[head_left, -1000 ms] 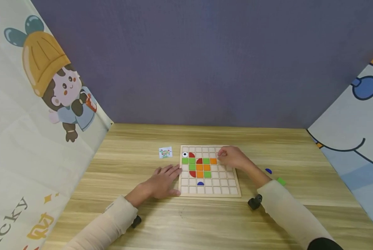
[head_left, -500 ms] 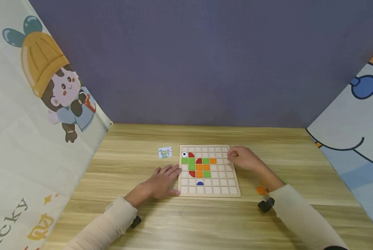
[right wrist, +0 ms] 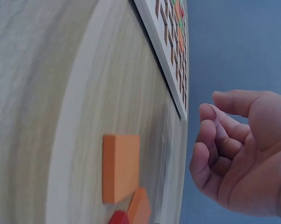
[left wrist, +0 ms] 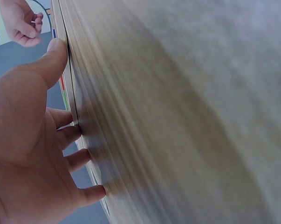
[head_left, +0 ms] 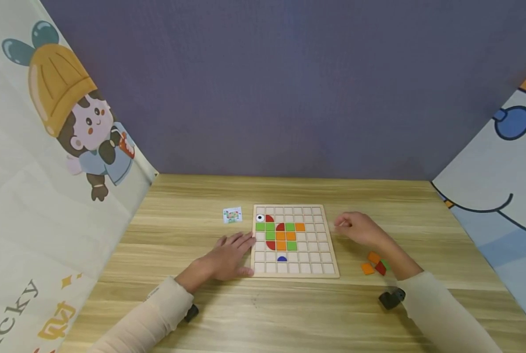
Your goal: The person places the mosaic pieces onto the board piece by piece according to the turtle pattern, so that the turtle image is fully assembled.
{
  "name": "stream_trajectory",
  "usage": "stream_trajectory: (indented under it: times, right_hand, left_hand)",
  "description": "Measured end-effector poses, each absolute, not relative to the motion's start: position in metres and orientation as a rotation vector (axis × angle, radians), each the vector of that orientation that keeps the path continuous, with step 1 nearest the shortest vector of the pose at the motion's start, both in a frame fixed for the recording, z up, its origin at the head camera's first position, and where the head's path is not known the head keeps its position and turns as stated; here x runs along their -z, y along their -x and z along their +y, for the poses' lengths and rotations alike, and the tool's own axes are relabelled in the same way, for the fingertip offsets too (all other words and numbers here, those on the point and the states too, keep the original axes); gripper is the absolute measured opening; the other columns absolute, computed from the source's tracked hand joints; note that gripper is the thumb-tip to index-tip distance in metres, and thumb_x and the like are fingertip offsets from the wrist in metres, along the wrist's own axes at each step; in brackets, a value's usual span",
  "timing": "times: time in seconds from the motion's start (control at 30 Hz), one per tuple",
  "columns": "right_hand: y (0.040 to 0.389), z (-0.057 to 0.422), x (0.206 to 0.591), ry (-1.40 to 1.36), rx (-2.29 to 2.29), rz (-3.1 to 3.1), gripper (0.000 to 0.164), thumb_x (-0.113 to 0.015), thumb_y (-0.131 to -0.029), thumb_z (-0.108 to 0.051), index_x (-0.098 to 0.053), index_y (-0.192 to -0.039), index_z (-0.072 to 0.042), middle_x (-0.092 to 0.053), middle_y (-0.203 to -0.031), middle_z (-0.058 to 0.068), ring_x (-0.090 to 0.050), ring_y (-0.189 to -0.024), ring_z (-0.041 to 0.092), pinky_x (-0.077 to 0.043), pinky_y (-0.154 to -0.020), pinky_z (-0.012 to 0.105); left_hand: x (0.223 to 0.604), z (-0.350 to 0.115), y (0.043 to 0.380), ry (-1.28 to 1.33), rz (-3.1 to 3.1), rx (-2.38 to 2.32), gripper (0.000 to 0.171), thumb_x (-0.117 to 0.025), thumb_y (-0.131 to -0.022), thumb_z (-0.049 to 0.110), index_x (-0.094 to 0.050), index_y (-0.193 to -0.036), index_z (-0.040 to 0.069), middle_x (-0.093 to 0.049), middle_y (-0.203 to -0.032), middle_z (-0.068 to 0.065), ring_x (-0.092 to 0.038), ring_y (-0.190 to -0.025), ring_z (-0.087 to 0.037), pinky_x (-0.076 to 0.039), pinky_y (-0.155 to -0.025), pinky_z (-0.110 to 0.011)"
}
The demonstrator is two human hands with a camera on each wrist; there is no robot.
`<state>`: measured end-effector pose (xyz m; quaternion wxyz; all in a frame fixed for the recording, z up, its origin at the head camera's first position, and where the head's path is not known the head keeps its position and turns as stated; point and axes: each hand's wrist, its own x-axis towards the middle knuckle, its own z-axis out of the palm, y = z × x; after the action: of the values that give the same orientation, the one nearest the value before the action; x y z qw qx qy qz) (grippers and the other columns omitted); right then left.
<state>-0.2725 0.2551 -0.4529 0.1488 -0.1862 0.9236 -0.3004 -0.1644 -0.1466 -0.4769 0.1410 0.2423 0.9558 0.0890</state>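
Note:
A wooden grid board (head_left: 313, 245) lies on the table with green, orange and red tiles, a round eye tile (head_left: 260, 217) and a blue half-round tile (head_left: 282, 259) in its cells. My left hand (head_left: 229, 257) rests flat at the board's left edge, its fingers spread and touching the rim. To the right of the board, my right hand (right wrist: 245, 149) hovers over the table with fingers loosely bent. Nothing shows between its thumb and fingers. Nearer me than this hand lie loose tiles: an orange square (right wrist: 121, 168), another orange tile (head_left: 374, 257), a red tile (head_left: 380, 267) and a partly covered green one (head_left: 385, 264).
A small picture card (head_left: 232, 214) lies on the table just left of the board. The wood-grain table (head_left: 289, 314) ends at a dark back wall (head_left: 289, 98). Printed cartoon panels stand on both sides.
My right hand has moved right, off the board and out over the table. Loose orange and red tiles have come into sight below its forearm. My left hand stays in place.

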Motion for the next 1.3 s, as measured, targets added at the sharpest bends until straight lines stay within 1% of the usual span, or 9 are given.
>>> stream_trajectory:
  times: [0.27, 0.5, 0.57, 0.73, 0.87, 1.0, 1.13, 1.23, 1.3]
  right_hand:
    - [0.262, 0.273, 0.448, 0.485, 0.865, 2.667, 0.026, -0.060, -0.103, -0.025, -0.068, -0.120, -0.007, -0.070, -0.114, 0.012, -0.065, -0.100, 0.024, -0.056, -0.080, 0.038]
    - [0.256, 0.288, 0.444, 0.502, 0.798, 2.703, 0.027, -0.059, -0.103, -0.024, -0.067, -0.121, -0.005, -0.072, -0.109, 0.012, -0.066, -0.095, 0.023, -0.056, -0.077, 0.038]
    - [0.255, 0.292, 0.444, 0.510, 0.781, 2.723, 0.027, -0.059, -0.103, -0.023, -0.068, -0.120, -0.004, -0.072, -0.109, 0.013, -0.066, -0.095, 0.025, -0.057, -0.077, 0.040]
    - [0.253, 0.307, 0.446, 0.501, 0.733, 2.774, 0.024, -0.061, -0.102, -0.022, -0.069, -0.115, -0.004, -0.073, -0.106, 0.013, -0.067, -0.096, 0.028, -0.057, -0.080, 0.046]
    - [0.249, 0.322, 0.448, 0.483, 0.700, 2.778, 0.022, -0.061, -0.101, -0.022, -0.070, -0.112, -0.005, -0.073, -0.104, 0.012, -0.067, -0.095, 0.028, -0.057, -0.080, 0.048]
    - [0.246, 0.337, 0.449, 0.446, 0.678, 2.746, 0.021, -0.062, -0.099, -0.020, -0.070, -0.111, -0.004, -0.073, -0.104, 0.013, -0.066, -0.091, 0.026, -0.056, -0.076, 0.043]
    - [0.246, 0.352, 0.453, 0.410, 0.659, 2.746, 0.020, -0.064, -0.098, -0.019, -0.070, -0.109, -0.003, -0.073, -0.101, 0.011, -0.065, -0.087, 0.022, -0.054, -0.071, 0.035]
    - [0.244, 0.362, 0.456, 0.423, 0.642, 2.764, 0.018, -0.065, -0.099, -0.019, -0.071, -0.107, -0.005, -0.074, -0.101, 0.009, -0.066, -0.089, 0.021, -0.054, -0.074, 0.036]
    - [0.243, 0.367, 0.456, 0.431, 0.638, 2.766, 0.019, -0.065, -0.099, -0.020, -0.072, -0.107, -0.005, -0.074, -0.102, 0.009, -0.066, -0.091, 0.023, -0.055, -0.077, 0.040]
  left_hand:
    - [0.476, -0.147, 0.164, -0.704, 2.754, -0.259, 0.089, -0.058, -0.096, 0.061, -0.024, -0.163, 0.014, -0.020, -0.171, -0.007, -0.023, -0.156, -0.037, -0.024, -0.118, -0.071]
    - [0.476, -0.147, 0.164, -0.701, 2.758, -0.261, 0.089, -0.057, -0.096, 0.062, -0.025, -0.163, 0.014, -0.020, -0.172, -0.007, -0.023, -0.156, -0.037, -0.025, -0.118, -0.070]
    - [0.475, -0.147, 0.164, -0.695, 2.755, -0.250, 0.089, -0.056, -0.096, 0.063, -0.023, -0.163, 0.015, -0.018, -0.172, -0.006, -0.022, -0.157, -0.036, -0.024, -0.119, -0.070]
    - [0.476, -0.148, 0.163, -0.710, 2.757, -0.264, 0.088, -0.057, -0.096, 0.061, -0.024, -0.163, 0.013, -0.020, -0.171, -0.008, -0.023, -0.156, -0.038, -0.025, -0.118, -0.071]
    - [0.475, -0.148, 0.163, -0.713, 2.757, -0.271, 0.088, -0.057, -0.096, 0.061, -0.025, -0.163, 0.013, -0.020, -0.171, -0.008, -0.023, -0.156, -0.038, -0.025, -0.118, -0.071]
    - [0.474, -0.148, 0.163, -0.713, 2.756, -0.285, 0.087, -0.058, -0.096, 0.060, -0.026, -0.162, 0.013, -0.022, -0.171, -0.009, -0.024, -0.156, -0.039, -0.026, -0.117, -0.071]
    - [0.473, -0.147, 0.163, -0.719, 2.756, -0.286, 0.087, -0.058, -0.096, 0.060, -0.026, -0.162, 0.012, -0.022, -0.171, -0.009, -0.024, -0.155, -0.039, -0.026, -0.117, -0.071]
    - [0.473, -0.147, 0.164, -0.723, 2.758, -0.282, 0.087, -0.058, -0.096, 0.060, -0.026, -0.162, 0.012, -0.022, -0.171, -0.010, -0.024, -0.155, -0.039, -0.026, -0.117, -0.071]
    - [0.474, -0.147, 0.164, -0.722, 2.757, -0.277, 0.087, -0.057, -0.097, 0.060, -0.026, -0.162, 0.012, -0.021, -0.171, -0.010, -0.024, -0.155, -0.039, -0.026, -0.117, -0.071]
